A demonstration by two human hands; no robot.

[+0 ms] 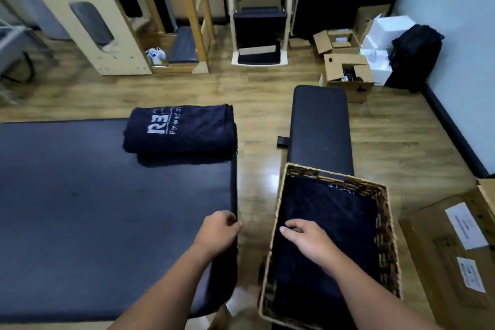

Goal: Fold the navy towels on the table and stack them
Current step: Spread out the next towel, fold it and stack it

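A stack of folded navy towels (180, 131) with white lettering lies at the far right corner of the dark padded table (93, 195). More navy towels (329, 222) fill a wicker basket (385, 236) standing to the right of the table. My right hand (305, 238) reaches into the basket and pinches the top towel's cloth. My left hand (218, 230) hovers at the table's right edge, fingers curled; I cannot tell whether it holds anything.
A black padded bench (320, 123) stands beyond the basket, which rests on its near end. A flat cardboard box (455, 249) lies at the right. Open cartons (348, 75), white boxes and a black bag (415, 53) sit by the far wall. Wooden floor separates table and bench.
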